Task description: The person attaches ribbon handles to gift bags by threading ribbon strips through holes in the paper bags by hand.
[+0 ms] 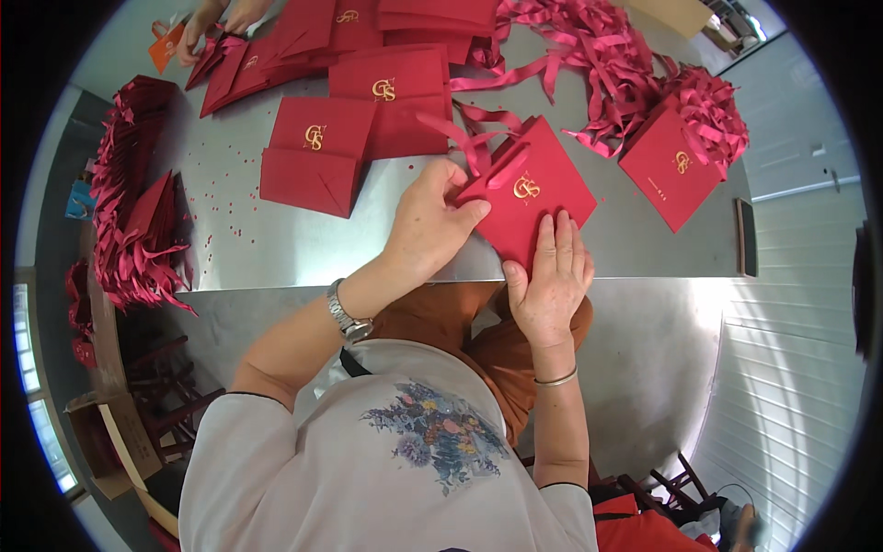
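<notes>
A red paper gift bag (568, 184) with a gold emblem lies tilted at the table's front edge, right of centre. My left hand (428, 221) is closed on its left edge, thumb and fingers pinching near the ribbon handle (509, 166). Flat on the bag's lower right part, my right hand (552, 281) rests with straight fingers and holds nothing. Loose ribbon (474, 147) loops up from the bag's top. Left of it are a folded red bag (317, 138) and another red bag (400, 115) behind.
A heap of red ribbons (589, 69) covers the far right, beside a ribboned bag (671, 170). Bundled bags (143, 212) line the left edge of the metal table (230, 258). At the far left, another person's hands (216, 23) are at a red bag (216, 60).
</notes>
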Demonstrator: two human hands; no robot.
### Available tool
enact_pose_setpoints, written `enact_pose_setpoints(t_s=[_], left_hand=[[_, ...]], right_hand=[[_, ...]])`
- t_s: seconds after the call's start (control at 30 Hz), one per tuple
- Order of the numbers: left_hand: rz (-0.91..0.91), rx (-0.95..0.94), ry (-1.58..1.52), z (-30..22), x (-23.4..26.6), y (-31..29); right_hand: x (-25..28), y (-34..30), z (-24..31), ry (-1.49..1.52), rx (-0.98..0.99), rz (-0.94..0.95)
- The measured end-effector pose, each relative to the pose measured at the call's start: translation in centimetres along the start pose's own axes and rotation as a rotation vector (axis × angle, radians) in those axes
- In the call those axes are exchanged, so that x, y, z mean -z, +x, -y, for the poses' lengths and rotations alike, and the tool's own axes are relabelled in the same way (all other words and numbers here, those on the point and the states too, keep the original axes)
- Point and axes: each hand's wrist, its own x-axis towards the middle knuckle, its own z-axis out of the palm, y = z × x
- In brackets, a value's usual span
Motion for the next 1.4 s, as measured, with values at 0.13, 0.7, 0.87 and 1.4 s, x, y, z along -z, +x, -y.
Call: enact_pose_setpoints(t_s=[0.13, 0.7, 0.87, 1.4], left_hand=[[-0.039, -0.11, -0.65, 0.1, -0.4, 1.1], [0.313, -0.294, -0.468, -2.4, 3.0, 0.8], [0.425, -0.191, -0.658, -1.6, 2.7, 0.9], [0.154, 0.106, -0.943, -1.2, 0.9, 1.3]], right_hand=[[2.2, -0.1, 0.0, 0.307, -0.038, -0.114], [9.3, 8.0, -1.6, 0.888, -0.518, 0.315], [6.5, 6.6, -2.0, 1.08, -0.715, -0.034], [6.2, 1.8, -0.8, 0.921, -0.567, -0.308]])
